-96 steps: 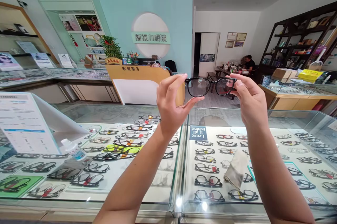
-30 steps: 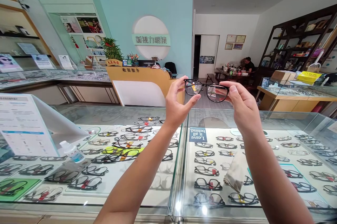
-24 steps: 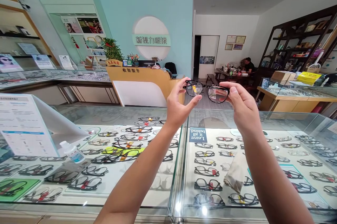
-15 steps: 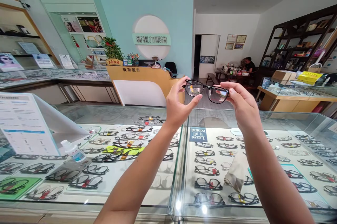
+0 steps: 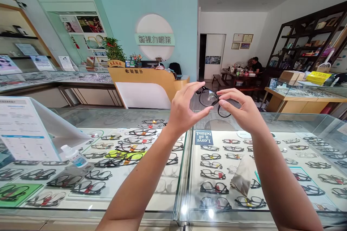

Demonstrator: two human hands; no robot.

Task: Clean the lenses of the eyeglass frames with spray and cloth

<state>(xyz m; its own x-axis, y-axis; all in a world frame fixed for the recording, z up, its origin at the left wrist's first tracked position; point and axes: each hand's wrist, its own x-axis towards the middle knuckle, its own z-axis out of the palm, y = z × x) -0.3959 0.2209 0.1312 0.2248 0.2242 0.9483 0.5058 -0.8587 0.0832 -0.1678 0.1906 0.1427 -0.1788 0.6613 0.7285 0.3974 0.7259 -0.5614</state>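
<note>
1. Glass counter [image 5: 130, 208] spreads below; I see glasses [image 5: 208, 98] held up above it.
2. Left hand [image 5: 183, 107] clamps one outer end; right hand [image 5: 244, 111] pinches near the bridge.
3. Light, stiff, fragile, I judge, and slick at the lenses, so I'd grip the frame.

The spectacles [image 5: 208, 98] are in our left hand [image 5: 183, 107] and right hand [image 5: 242, 110]. Before us, on the display case [image 5: 165, 202], a bottle [image 5: 74, 157] is left and a cloth [image 5: 242, 176] right. Behind stands a counter [image 5: 141, 90].
</note>
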